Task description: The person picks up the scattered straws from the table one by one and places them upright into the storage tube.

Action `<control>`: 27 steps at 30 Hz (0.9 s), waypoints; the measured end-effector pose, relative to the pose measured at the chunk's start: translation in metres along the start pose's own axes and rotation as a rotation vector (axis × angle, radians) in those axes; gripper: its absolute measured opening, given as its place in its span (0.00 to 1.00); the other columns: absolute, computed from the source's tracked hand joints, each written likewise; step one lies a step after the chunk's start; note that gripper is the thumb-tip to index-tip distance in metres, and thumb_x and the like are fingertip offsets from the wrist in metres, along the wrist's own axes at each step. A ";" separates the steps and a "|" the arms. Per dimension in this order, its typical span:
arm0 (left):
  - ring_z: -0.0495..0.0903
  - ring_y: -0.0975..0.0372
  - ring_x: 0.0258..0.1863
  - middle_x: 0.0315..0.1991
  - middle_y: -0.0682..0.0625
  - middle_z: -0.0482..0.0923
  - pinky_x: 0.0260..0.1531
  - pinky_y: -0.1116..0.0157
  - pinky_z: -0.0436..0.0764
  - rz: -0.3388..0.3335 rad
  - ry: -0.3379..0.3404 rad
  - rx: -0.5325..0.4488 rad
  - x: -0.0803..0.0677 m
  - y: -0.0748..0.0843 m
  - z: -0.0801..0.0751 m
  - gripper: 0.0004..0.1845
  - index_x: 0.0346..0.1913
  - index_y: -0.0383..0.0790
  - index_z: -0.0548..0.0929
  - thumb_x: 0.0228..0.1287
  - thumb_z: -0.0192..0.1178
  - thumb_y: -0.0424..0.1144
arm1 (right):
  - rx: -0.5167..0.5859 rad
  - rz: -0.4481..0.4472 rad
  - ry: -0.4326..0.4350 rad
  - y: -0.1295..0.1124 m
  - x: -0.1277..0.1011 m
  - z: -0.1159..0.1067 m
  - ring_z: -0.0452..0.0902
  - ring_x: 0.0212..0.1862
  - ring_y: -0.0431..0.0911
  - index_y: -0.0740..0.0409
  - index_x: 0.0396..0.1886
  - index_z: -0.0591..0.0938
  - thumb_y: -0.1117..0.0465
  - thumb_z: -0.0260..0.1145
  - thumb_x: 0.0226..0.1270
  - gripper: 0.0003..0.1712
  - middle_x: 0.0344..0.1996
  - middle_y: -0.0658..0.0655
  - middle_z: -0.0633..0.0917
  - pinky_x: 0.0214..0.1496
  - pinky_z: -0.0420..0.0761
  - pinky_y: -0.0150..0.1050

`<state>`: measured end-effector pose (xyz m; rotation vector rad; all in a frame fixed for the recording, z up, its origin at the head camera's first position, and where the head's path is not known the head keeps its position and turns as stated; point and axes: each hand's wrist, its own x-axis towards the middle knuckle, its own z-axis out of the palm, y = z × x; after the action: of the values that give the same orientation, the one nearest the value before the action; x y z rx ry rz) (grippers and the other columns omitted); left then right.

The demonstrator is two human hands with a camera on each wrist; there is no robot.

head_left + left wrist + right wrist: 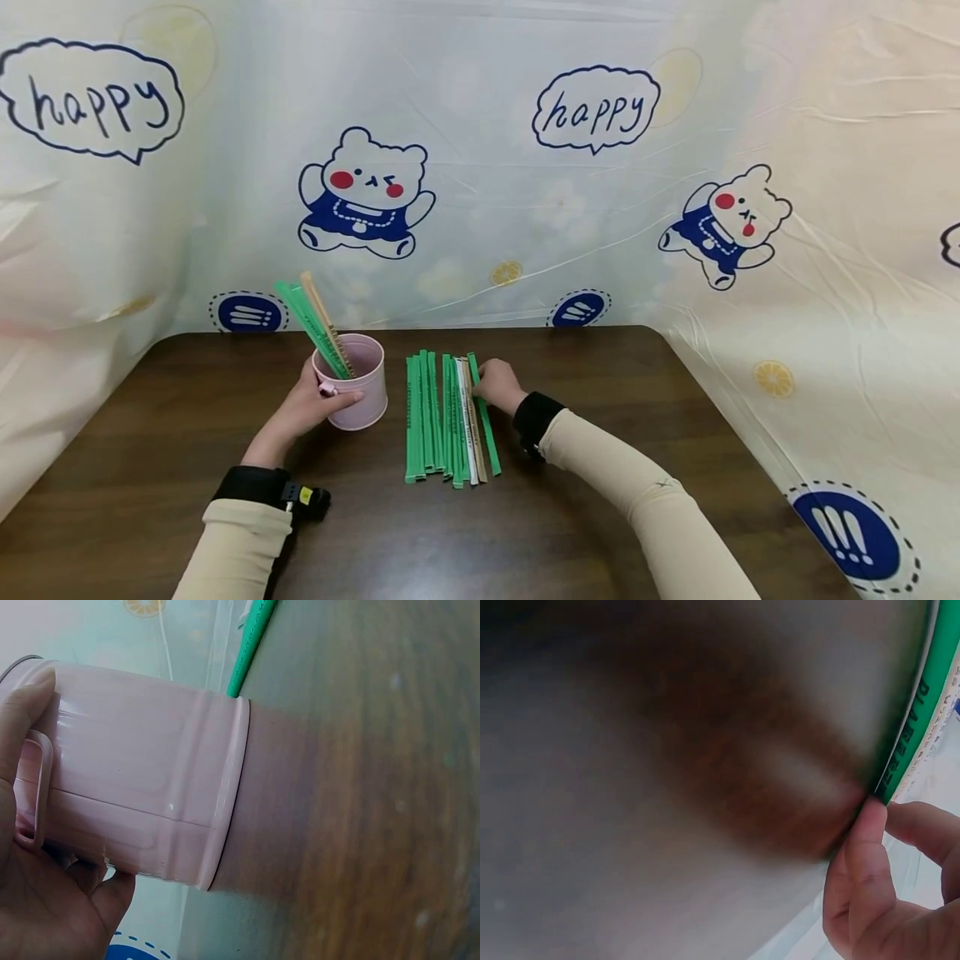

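My left hand (302, 410) grips a pink pail (365, 406) from its left side, thumb across the front near a small loop handle (45, 787). The pail stands upright, its base rim at the tabletop. Green straws (309, 321) and a brown straw (322, 312) lean out of it to the left. To its right, several green wrapped straws (414, 421) lie side by side, with a white straw (468, 429) and a brown one among them. At the row's right end my right hand (500, 385) pinches a green straw (911, 724) with printed letters between thumb and fingertips.
The dark wooden table (360, 533) has rounded far corners. Directly behind it hangs a pale curtain (480, 208) with bear drawings and "happy" bubbles, which also runs along both sides. Each wrist wears a black band (247, 483).
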<state>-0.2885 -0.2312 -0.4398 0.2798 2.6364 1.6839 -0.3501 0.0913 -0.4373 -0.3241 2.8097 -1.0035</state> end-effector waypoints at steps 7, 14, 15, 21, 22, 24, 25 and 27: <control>0.57 0.34 0.73 0.74 0.23 0.51 0.71 0.33 0.60 0.012 -0.006 -0.015 0.000 0.001 0.001 0.57 0.79 0.28 0.34 0.64 0.67 0.35 | 0.117 0.086 -0.013 0.009 0.011 -0.003 0.88 0.39 0.56 0.73 0.62 0.79 0.68 0.69 0.66 0.25 0.63 0.71 0.80 0.41 0.88 0.46; 0.57 0.32 0.72 0.74 0.23 0.50 0.70 0.30 0.60 0.012 -0.012 -0.003 0.001 0.000 -0.002 0.57 0.79 0.27 0.33 0.65 0.67 0.36 | 0.155 0.047 -0.007 0.074 0.065 0.019 0.86 0.38 0.53 0.67 0.69 0.75 0.61 0.70 0.69 0.31 0.67 0.66 0.79 0.42 0.87 0.46; 0.57 0.32 0.72 0.74 0.23 0.50 0.70 0.31 0.60 0.009 -0.012 -0.004 0.001 0.000 -0.002 0.57 0.79 0.27 0.33 0.65 0.67 0.36 | 0.181 0.051 -0.011 0.088 0.080 0.025 0.85 0.37 0.54 0.65 0.69 0.75 0.61 0.69 0.70 0.31 0.66 0.66 0.79 0.41 0.87 0.47; 0.57 0.32 0.73 0.74 0.23 0.49 0.71 0.30 0.59 0.002 -0.016 0.003 0.000 -0.002 -0.002 0.57 0.79 0.27 0.32 0.65 0.67 0.36 | 0.226 -0.058 0.046 0.100 0.095 0.010 0.82 0.32 0.50 0.56 0.71 0.75 0.56 0.68 0.72 0.30 0.43 0.58 0.86 0.36 0.82 0.45; 0.57 0.32 0.72 0.74 0.23 0.49 0.71 0.30 0.59 0.003 -0.016 0.004 0.000 -0.002 -0.003 0.57 0.79 0.27 0.32 0.65 0.67 0.36 | 0.223 -0.070 0.062 0.087 0.086 0.000 0.82 0.32 0.50 0.57 0.70 0.75 0.56 0.68 0.72 0.29 0.41 0.58 0.85 0.36 0.82 0.45; 0.57 0.32 0.72 0.74 0.23 0.49 0.70 0.30 0.59 0.001 -0.014 0.007 0.000 -0.002 -0.003 0.57 0.79 0.27 0.32 0.66 0.67 0.37 | 0.225 -0.052 0.100 0.049 0.062 -0.022 0.83 0.37 0.53 0.59 0.70 0.76 0.60 0.67 0.72 0.28 0.41 0.60 0.85 0.39 0.82 0.45; 0.57 0.32 0.72 0.74 0.23 0.49 0.70 0.30 0.59 0.000 -0.013 0.007 -0.001 -0.002 -0.003 0.57 0.79 0.27 0.32 0.65 0.67 0.37 | 0.205 -0.050 0.130 0.032 0.052 -0.031 0.83 0.40 0.53 0.62 0.69 0.76 0.63 0.67 0.72 0.27 0.42 0.63 0.85 0.41 0.83 0.45; 0.56 0.32 0.73 0.74 0.23 0.49 0.71 0.30 0.59 0.001 -0.013 -0.001 -0.002 -0.001 -0.003 0.57 0.79 0.27 0.32 0.65 0.67 0.37 | 0.186 -0.040 0.182 -0.005 0.031 -0.050 0.84 0.45 0.57 0.68 0.68 0.76 0.70 0.64 0.71 0.27 0.46 0.68 0.85 0.44 0.84 0.44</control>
<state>-0.2873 -0.2346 -0.4395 0.2913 2.6266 1.6775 -0.3899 0.1101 -0.3972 -0.2802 2.8460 -1.3554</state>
